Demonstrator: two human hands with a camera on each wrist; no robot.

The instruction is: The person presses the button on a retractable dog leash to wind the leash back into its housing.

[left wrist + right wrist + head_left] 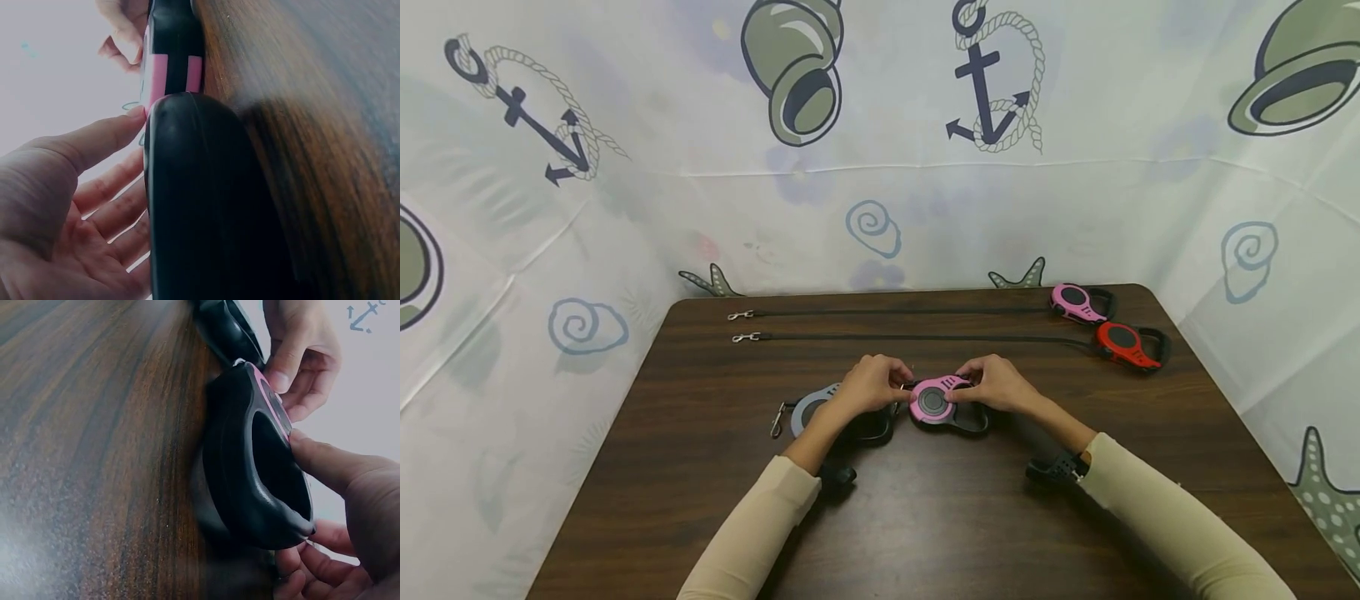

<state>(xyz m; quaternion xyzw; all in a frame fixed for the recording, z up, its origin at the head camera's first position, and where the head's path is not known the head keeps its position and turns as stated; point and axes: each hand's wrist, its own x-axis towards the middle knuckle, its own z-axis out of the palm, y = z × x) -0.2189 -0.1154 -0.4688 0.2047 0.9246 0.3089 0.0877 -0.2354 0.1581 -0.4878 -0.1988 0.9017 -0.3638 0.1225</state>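
Observation:
A pink retractable leash (934,402) with a black handle (250,462) lies at the middle of the brown table (700,500). My right hand (967,385) grips its housing, thumb (331,465) on the pink face. At the leash's front end my left hand (901,382) pinches a small metal clip (238,362). A grey leash (808,408) sits under my left wrist, and its black handle (200,200) fills the left wrist view. Its clip (777,421) lies to the left.
Two more leashes lie at the back right, one pink (1078,302) and one red (1123,344). Their black cords run left across the table to metal clips (743,326). A printed sheet with anchors (988,83) hangs around the table.

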